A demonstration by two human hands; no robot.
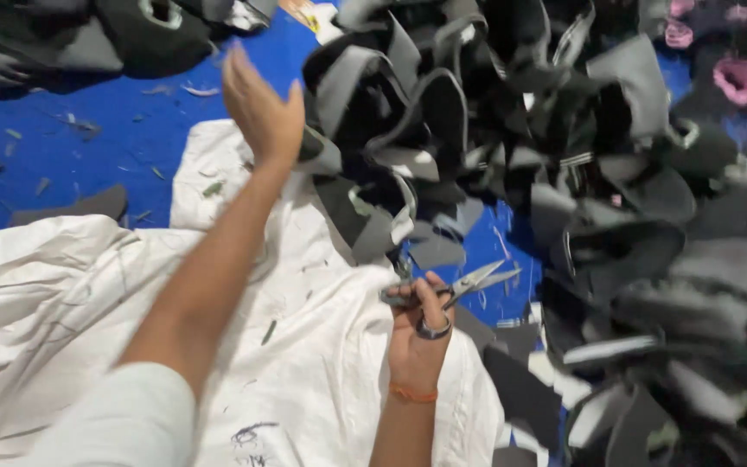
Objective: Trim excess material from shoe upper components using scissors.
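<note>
My left hand is stretched out far ahead with its fingers apart and nothing in it, right beside the edge of a big heap of black and grey shoe-upper pieces. My right hand is lower down and holds a pair of metal scissors by the handles, blades slightly apart and pointing right. The scissors hover over the blue surface, close to loose grey scraps.
A crumpled white sack covers the near left. A blue floor covering carries small trimmings. More dark pieces lie at the top left; pink-lined ones sit at the top right.
</note>
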